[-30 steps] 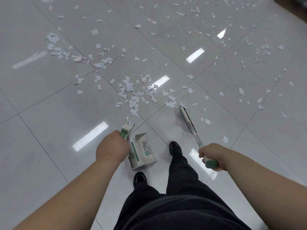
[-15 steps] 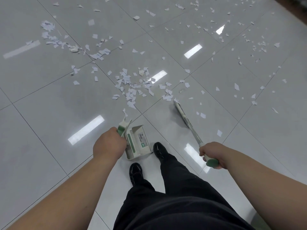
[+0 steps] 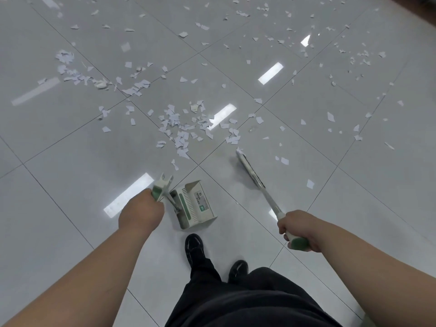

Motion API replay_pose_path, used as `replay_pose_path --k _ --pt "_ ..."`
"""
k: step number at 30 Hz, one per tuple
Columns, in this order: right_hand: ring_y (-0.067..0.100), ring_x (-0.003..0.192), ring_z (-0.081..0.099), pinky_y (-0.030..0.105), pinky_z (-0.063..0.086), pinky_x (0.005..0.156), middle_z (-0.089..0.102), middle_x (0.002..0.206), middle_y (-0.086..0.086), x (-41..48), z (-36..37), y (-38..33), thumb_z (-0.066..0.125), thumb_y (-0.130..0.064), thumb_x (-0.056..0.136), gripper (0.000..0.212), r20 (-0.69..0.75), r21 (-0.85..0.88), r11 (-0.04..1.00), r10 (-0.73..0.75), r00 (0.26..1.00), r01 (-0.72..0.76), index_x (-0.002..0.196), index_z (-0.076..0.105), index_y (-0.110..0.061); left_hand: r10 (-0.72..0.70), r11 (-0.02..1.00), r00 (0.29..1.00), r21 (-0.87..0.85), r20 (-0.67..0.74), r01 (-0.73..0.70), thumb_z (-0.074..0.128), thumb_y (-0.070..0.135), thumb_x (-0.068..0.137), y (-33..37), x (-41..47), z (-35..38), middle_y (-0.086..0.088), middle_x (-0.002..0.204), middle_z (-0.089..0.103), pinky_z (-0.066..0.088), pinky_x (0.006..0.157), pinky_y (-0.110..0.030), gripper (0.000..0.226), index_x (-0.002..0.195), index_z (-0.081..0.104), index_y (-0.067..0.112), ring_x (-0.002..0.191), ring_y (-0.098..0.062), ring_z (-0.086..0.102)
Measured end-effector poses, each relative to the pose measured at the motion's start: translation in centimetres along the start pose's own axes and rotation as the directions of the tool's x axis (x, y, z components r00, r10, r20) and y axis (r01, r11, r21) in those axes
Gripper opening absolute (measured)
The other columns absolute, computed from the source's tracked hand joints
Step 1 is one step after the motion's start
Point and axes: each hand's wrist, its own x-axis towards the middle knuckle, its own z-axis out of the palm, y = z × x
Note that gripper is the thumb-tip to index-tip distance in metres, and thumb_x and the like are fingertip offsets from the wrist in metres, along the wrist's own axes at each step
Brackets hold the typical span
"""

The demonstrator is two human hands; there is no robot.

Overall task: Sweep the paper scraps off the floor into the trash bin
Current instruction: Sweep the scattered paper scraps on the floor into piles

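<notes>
White paper scraps (image 3: 184, 128) lie scattered over the glossy grey tiled floor (image 3: 70, 161), thickest in a patch just ahead of me. My left hand (image 3: 141, 213) grips the green-and-white handle of a white dustpan (image 3: 195, 204), which hangs near the floor by my feet. My right hand (image 3: 297, 230) grips the green end of a long broom (image 3: 250, 171), whose head sits low at the right edge of the scrap patch. No trash bin shows in view.
My two black shoes (image 3: 194, 246) and dark trousers stand just behind the dustpan. More scraps trail off to the far left (image 3: 77, 76) and far right (image 3: 363, 57). Bright ceiling-light reflections streak the tiles.
The view has shifted: the scrap patch sits farther ahead and my feet have changed stance. The broom head has drawn back a little from the patch. Both hands keep their grips.
</notes>
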Motion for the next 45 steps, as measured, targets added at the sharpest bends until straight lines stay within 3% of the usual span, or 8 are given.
replay_pose_path --k 4,8,16,23,26,29,33,45 --pt "0.02 0.061 0.06 0.029 0.051 0.055 0.061 0.086 0.013 -1.4 -2.0 3.1 0.059 0.0 0.08 0.023 0.059 -0.041 0.999 -0.02 0.998 0.022 0.102 0.059 -0.003 -0.005 1.0 0.999 -0.015 -0.042 0.004 0.048 0.014 0.086 1.1 -2.2 1.1 -0.006 0.074 0.06 0.036 0.057 -0.029 0.009 0.077 0.052 0.012 0.065 -0.026 0.054" --pt "0.019 0.047 0.055 0.022 0.044 0.044 0.056 0.079 0.015 -3.6 -5.6 5.7 0.058 0.002 0.081 0.014 0.135 -0.001 0.999 -0.049 0.99 0.05 0.095 0.057 -0.003 0.011 0.999 0.998 0.032 -0.063 -0.009 0.048 0.014 0.085 3.1 -5.5 1.8 -0.005 0.075 0.062 0.038 0.057 -0.029 0.008 0.079 0.053 0.014 0.069 -0.027 0.058" --pt "0.023 0.047 0.053 0.019 0.034 0.046 0.063 0.068 0.012 -4.4 -9.5 10.1 0.064 -0.01 0.08 0.028 0.247 -0.045 0.998 -0.038 0.968 0.051 0.107 0.059 -0.007 0.054 0.992 0.99 0.12 -0.128 -0.039 0.049 0.017 0.088 5.9 -10.6 2.8 -0.003 0.076 0.061 0.039 0.058 -0.029 0.009 0.08 0.053 0.017 0.07 -0.024 0.058" --pt "0.021 0.046 0.056 0.021 0.045 0.044 0.059 0.078 0.016 -2.9 -9.8 11.6 0.061 0.0 0.082 0.023 0.178 -0.015 0.996 -0.08 0.981 0.084 0.105 0.062 0.002 0.055 0.989 0.991 0.141 -0.123 -0.038 0.05 0.016 0.087 6.8 -12.7 3.6 -0.003 0.076 0.061 0.04 0.058 -0.028 0.008 0.08 0.054 0.017 0.07 -0.024 0.058" --pt "0.023 0.055 0.058 0.025 0.048 0.048 0.058 0.084 0.017 -1.8 -9.9 12.3 0.06 0.004 0.082 0.019 0.108 0.017 0.995 -0.098 0.989 0.096 0.1 0.06 0.001 0.045 0.989 0.992 0.145 -0.12 -0.027 0.05 0.015 0.086 7.1 -13.0 3.5 -0.003 0.077 0.06 0.039 0.058 -0.028 0.007 0.08 0.053 0.016 0.069 -0.024 0.057" --pt "0.026 0.063 0.062 0.029 0.048 0.055 0.062 0.083 0.018 -1.0 -10.4 13.0 0.061 0.001 0.08 0.02 0.046 -0.066 0.99 -0.122 0.991 0.125 0.1 0.062 0.001 0.033 0.99 0.992 0.139 -0.12 -0.016 0.05 0.014 0.086 7.2 -12.9 3.1 -0.003 0.077 0.061 0.04 0.057 -0.028 0.007 0.083 0.055 0.016 0.07 -0.024 0.058" --pt "0.029 0.064 0.061 0.032 0.049 0.059 0.062 0.084 0.019 -0.8 -11.4 13.4 0.061 0.002 0.079 0.024 -0.005 -0.016 0.991 -0.136 0.991 0.136 0.103 0.06 0.002 0.03 0.991 0.993 0.134 -0.118 -0.014 0.05 0.014 0.086 7.5 -12.8 2.7 -0.003 0.077 0.062 0.041 0.057 -0.028 0.007 0.084 0.056 0.017 0.068 -0.023 0.058" --pt "0.021 0.053 0.057 0.027 0.045 0.049 0.056 0.081 0.015 -2.8 -10.8 8.3 0.06 0.005 0.08 0.013 0.096 0.114 0.983 -0.158 0.983 0.147 0.091 0.06 -0.002 0.067 0.993 0.992 0.107 -0.103 -0.055 0.051 0.016 0.089 10.3 -9.4 2.1 -0.003 0.077 0.061 0.038 0.057 -0.028 0.008 0.081 0.053 0.017 0.068 -0.023 0.057"
